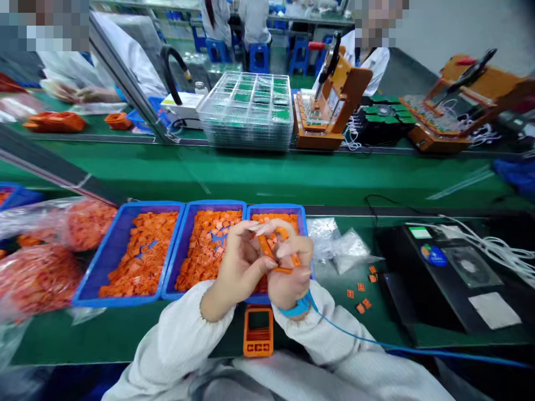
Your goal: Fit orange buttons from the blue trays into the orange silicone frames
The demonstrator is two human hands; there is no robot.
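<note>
Both my hands meet over the right-hand blue tray, holding an orange plastic frame (pixel 266 245) between them. My left hand (pixel 238 259) grips its left side, thumb on the lower edge. My right hand (pixel 295 264), with a blue wrist strap, closes around the right side. Fingers cover part of the frame, so any small part in them cannot be made out. Below my hands, at the table's front edge, lies a similar orange frame (pixel 258 349) with an open window and small slots along its near end.
Blue trays of small orange parts, a left tray (pixel 98 270), a middle tray (pixel 169 278) and a right tray (pixel 307 220), stand side by side. Bagged orange parts (pixel 37 278) lie left. Loose orange pieces (pixel 360 287) and a black device (pixel 455 278) are right. A blue cord (pixel 359 337) trails rightward.
</note>
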